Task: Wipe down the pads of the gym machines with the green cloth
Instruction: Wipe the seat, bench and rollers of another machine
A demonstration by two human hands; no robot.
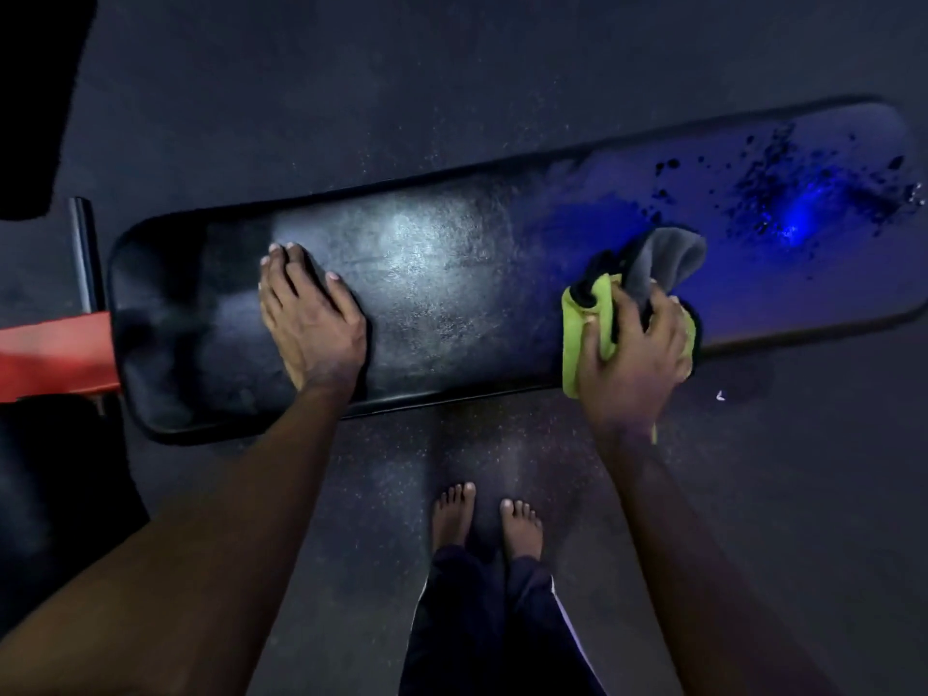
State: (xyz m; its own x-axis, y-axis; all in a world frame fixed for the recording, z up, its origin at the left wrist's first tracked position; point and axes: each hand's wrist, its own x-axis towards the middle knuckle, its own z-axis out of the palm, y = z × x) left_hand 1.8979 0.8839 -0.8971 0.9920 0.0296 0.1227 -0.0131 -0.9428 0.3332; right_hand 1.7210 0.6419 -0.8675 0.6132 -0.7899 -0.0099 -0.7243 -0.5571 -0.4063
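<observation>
A person stands barefoot over a long black bench pad (452, 293) in a dim gym, wiping it with a green cloth (592, 313). The right hand (638, 354) clutches the bunched cloth, fingers curled round it, and presses it onto the pad close to the near edge, right of the middle. The cloth's grey reverse side folds out toward the far edge.

The left hand (311, 313) lies flat and relaxed on the pad toward its left end, holding nothing. It appears placed there to brace the body and steady the bench against the wiping stroke.

Dark specks (773, 183), possibly droplets of spray, dot the right end of the pad under a blue glow, just beyond the cloth. That stretch seems to be the part left to wipe, which would explain why the cloth sits at its border. The middle of the pad, lit white, shows no such marks.

A red frame (55, 354) juts from under the pad's left end, over a dark speckled floor (351, 92). The feet (487, 519) stand on the floor just off the near edge.
</observation>
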